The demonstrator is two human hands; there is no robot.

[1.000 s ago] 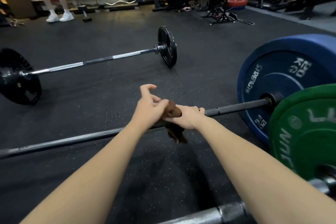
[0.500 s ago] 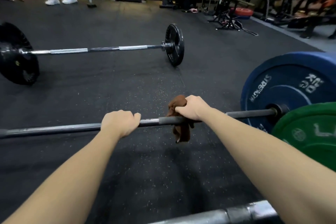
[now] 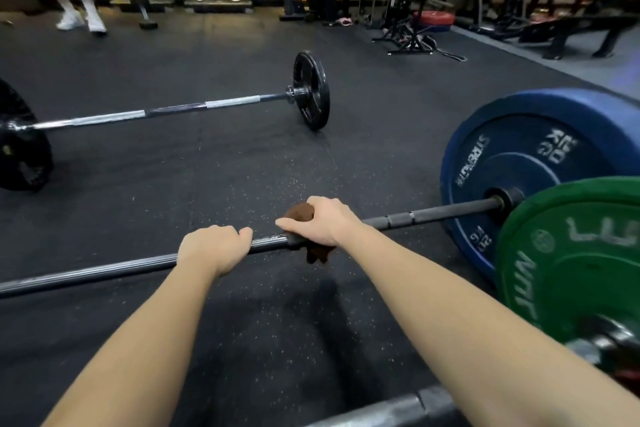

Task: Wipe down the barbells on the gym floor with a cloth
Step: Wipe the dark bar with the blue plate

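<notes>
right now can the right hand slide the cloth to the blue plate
Probably yes. The right hand grips the cloth on the bar, and the stretch of bar from there to the blue plate is bare. The green plate sits nearer, on another bar, not across the path.

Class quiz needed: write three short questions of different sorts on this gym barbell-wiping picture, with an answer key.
1. Fill in: the far barbell carries ___ plates.
2. True or false: the left hand grips the bare bar of the barbell with the blue plate.
3. The brown cloth is: A) in the left hand; B) held round the bar by the right hand; C) draped over the far barbell.
Key: 1 black; 2 true; 3 B.
</notes>
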